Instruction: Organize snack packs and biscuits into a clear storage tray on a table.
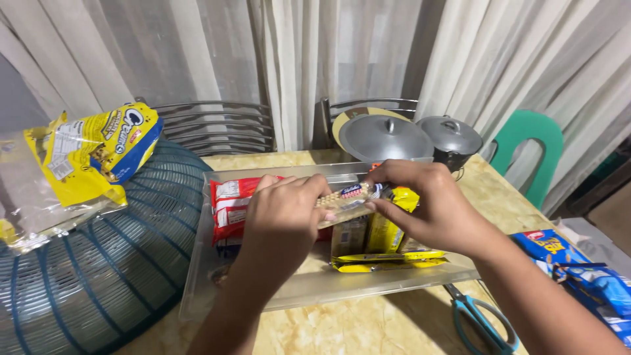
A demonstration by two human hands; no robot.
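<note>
Cracker pack (347,205) is held over the clear tray (197,263), left hand (284,220) and right hand (430,207) each pinching an end. Red packs (230,205) and yellow packs (388,260) already lie inside the tray; blue bag (591,276) waits beside it, right.

Clear glossy plastic wrapper on the biscuit pack (345,200) is showing in the grip; below it the transparent plastic tray (309,286) is glinting, resting on a polished marble-look bench (368,325). Behind, matt grey metal pot lids (384,138) are sitting before cloth curtains (296,59).
</note>
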